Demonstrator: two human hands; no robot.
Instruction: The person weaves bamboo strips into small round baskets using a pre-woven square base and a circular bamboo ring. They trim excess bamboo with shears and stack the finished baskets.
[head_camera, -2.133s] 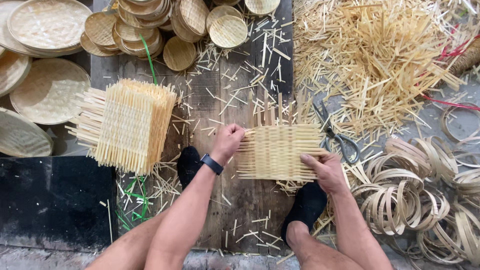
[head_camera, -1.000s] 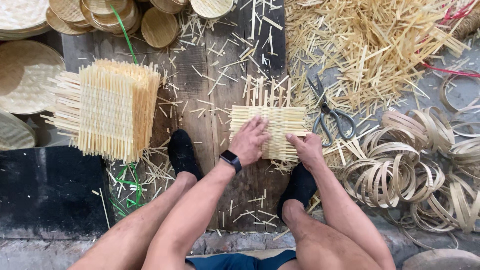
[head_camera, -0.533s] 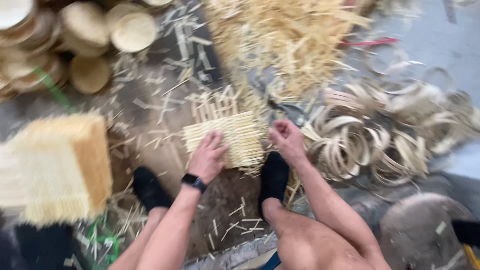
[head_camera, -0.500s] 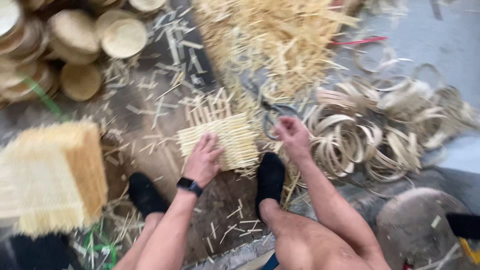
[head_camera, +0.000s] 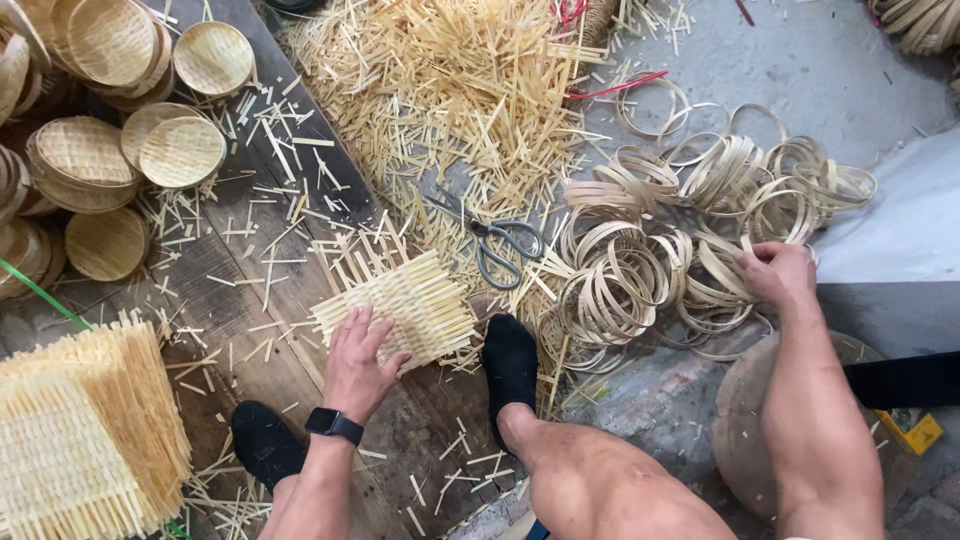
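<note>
A small woven bamboo mat (head_camera: 400, 300) with loose strip ends lies on a dark wooden board (head_camera: 250, 330). My left hand (head_camera: 357, 358), with a black watch on the wrist, rests flat on the mat's near edge, fingers spread. My right hand (head_camera: 775, 272) has reached far to the right into a pile of bamboo hoop rings (head_camera: 680, 240); its fingers are closed on one ring. My feet in black socks (head_camera: 510, 362) rest on the board on either side of the mat.
Grey-handled scissors (head_camera: 500, 245) lie between mat and rings. A heap of cut bamboo strips (head_camera: 450, 90) is beyond. Finished round woven baskets (head_camera: 140, 120) are stacked at far left. A stack of woven mats (head_camera: 80, 430) sits near left.
My right hand left the mat and swung right to the hoop rings. My left hand stayed on the mat. The view turned to the right.
</note>
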